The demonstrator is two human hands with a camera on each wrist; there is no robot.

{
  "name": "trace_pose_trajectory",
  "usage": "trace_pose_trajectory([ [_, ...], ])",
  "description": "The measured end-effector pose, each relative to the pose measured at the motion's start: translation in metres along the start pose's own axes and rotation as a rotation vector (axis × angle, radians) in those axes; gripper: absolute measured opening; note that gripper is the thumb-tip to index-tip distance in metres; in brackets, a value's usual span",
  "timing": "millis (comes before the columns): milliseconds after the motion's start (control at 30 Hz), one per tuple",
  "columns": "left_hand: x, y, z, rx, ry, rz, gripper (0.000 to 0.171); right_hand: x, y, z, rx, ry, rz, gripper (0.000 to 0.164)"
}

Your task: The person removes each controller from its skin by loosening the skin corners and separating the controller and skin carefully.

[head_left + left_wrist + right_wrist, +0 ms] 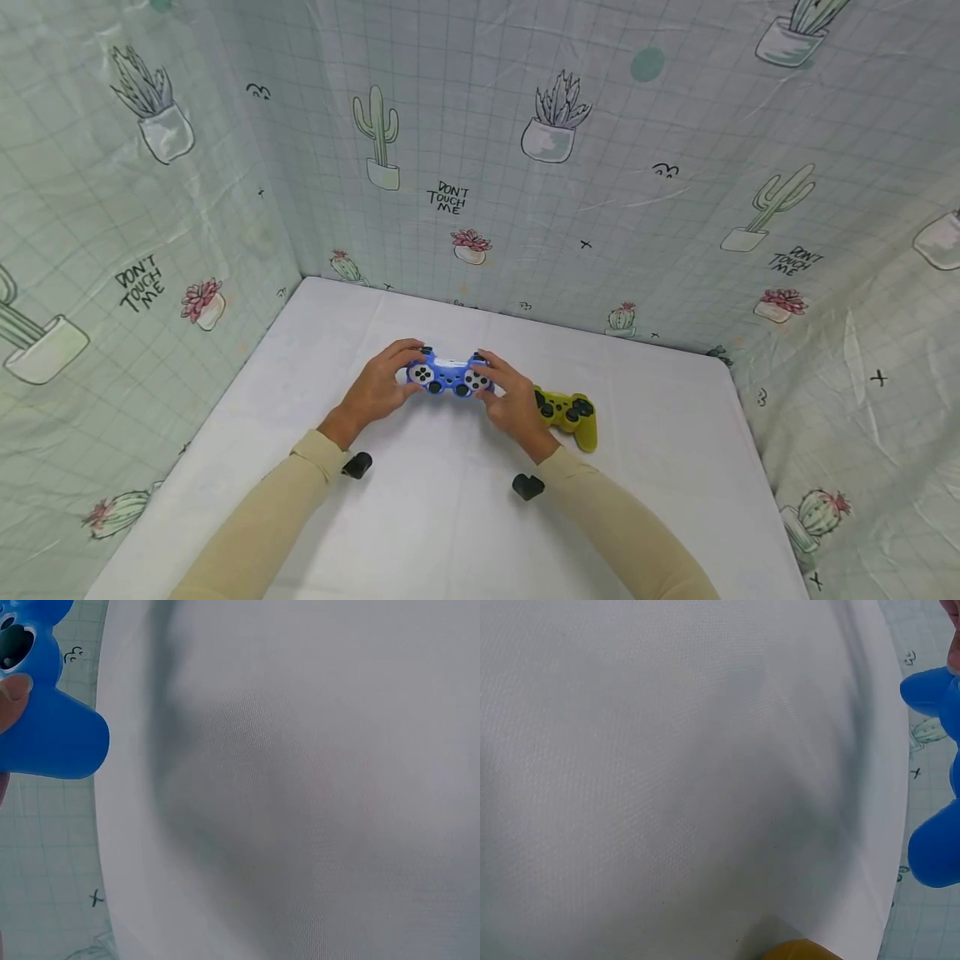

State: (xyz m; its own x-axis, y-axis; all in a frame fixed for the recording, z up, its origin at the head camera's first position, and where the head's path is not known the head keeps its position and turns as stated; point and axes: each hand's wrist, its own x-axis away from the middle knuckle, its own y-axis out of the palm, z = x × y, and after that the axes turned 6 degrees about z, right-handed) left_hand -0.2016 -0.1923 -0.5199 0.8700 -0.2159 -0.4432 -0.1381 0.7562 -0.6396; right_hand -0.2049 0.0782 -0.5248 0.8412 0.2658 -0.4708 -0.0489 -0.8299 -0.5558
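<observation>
A blue game controller [450, 375] is held up between both hands, its buttons and thumbsticks facing the head camera. My left hand [377, 388] grips its left end, fingers at the top and thumb at the lower edge. The right hand [516, 405] holds the other end in a similar way. One blue handle [64, 739] and a thumb tip show in the left wrist view. In the right wrist view, blue parts [937, 844] of the controller stand at the right edge. Beside the right hand a yellow-green controller [586, 432] lies on the table, its left part hidden.
The table [450, 533] has a white cover. Curtains [495, 125] printed with cacti and a grid hang behind it and at both sides. Small black devices [358, 465] sit by each wrist. The yellow controller's tip [801, 950] peeks into the right wrist view.
</observation>
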Motion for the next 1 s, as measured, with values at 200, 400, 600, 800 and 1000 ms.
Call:
trace_pose_trajectory([
  [200, 0.0018, 0.0007, -0.0011, -0.037, 0.081, 0.047, 0.050, 0.0018, 0.0019, 0.0023, 0.080, -0.165, 0.069, 0.046],
  [400, 0.0041, 0.0013, 0.0007, -0.072, 0.127, 0.069, 0.052, 0.0020, 0.0031, 0.0041, 0.166, -0.310, 0.120, 0.045],
  [600, 0.0062, 0.0032, -0.0010, -0.097, 0.176, 0.087, 0.053, 0.0022, 0.0036, 0.0054, 0.215, -0.366, 0.101, 0.044],
  [800, 0.0065, 0.0043, -0.0044, -0.100, 0.202, 0.097, 0.055, 0.0006, 0.0027, 0.0043, 0.247, -0.340, 0.038, 0.056],
  [1000, 0.0069, 0.0020, -0.0032, -0.103, 0.153, 0.040, 0.058, -0.0045, 0.0005, -0.0002, 0.270, -0.182, -0.101, 0.068],
])
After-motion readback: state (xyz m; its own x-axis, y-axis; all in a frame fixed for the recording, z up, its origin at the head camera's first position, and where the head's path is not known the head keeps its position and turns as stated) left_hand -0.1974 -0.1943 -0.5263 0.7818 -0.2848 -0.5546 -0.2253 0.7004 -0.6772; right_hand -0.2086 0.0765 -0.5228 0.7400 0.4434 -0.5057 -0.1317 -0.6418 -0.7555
